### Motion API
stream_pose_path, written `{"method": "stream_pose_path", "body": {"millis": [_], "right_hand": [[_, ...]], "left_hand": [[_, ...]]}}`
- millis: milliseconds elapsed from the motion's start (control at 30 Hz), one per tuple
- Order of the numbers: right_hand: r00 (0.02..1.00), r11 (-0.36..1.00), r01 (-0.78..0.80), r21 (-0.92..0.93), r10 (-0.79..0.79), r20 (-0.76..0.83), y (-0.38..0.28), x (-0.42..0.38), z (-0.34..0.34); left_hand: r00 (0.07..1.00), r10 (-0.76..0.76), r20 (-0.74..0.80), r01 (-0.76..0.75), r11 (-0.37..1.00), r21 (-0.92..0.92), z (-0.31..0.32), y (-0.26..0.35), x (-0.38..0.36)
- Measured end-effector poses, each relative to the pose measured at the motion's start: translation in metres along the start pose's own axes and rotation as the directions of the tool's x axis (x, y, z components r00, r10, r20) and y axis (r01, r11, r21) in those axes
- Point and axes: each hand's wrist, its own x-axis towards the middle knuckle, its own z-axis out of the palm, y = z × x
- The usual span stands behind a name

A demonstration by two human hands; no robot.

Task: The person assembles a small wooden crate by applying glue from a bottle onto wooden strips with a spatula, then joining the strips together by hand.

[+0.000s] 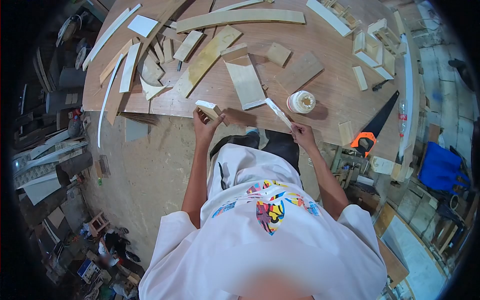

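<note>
My left hand (204, 126) is closed around a small wooden block (212, 108) at the table's front edge. White paste coats the block's upper edge. Between the fingers of my right hand (303, 136) is a thin stick (279, 113), its far part covered in white, like glue. Just beyond that hand stands an open white jar (301, 102) with yellowish residue inside. Ahead of the stick, a flat board (245, 82) lies with a short wooden piece (234, 52) across its far end.
Wooden planks (240, 19) and offcuts lie over the brown table (170, 107). At right are a handsaw (376, 124) with an orange handle, a loose block (345, 133), small wooden frames (374, 50) and a plastic bottle (402, 117). A blue bag (442, 167) is beyond the table.
</note>
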Motion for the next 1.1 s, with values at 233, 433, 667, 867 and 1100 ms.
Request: {"method": "stream_pose_path", "body": {"millis": [233,433,667,867,1100], "right_hand": [[0.994,0.989,0.073,-0.129,-0.062,0.09,-0.007,0.005,0.011],[1.0,1.0,0.021,-0.008,-0.021,0.017,0.0,0.006,0.0],[0.993,0.996,0.066,-0.061,-0.06,0.099,-0.013,0.002,0.013],[0.998,0.994,0.061,-0.092,-0.062,-0.005,0.004,0.009,-0.001],[0.998,0.998,0.038,-0.04,-0.036,0.058,-0.004,0.008,0.004]], "left_hand": [[1.0,-0.007,0.014,0.007,1.0,0.028,0.002,0.001,0.002],[1.0,-0.01,0.002,0.01,1.0,0.025,0.001,0.003,0.002],[1.0,0.016,-0.002,-0.015,0.999,0.035,-0.001,0.002,-0.001],[1.0,0.009,0.003,-0.009,1.0,0.015,-0.002,0.001,0.0],[1.0,0.017,0.008,-0.017,1.0,0.002,-0.004,-0.004,-0.001]]}}
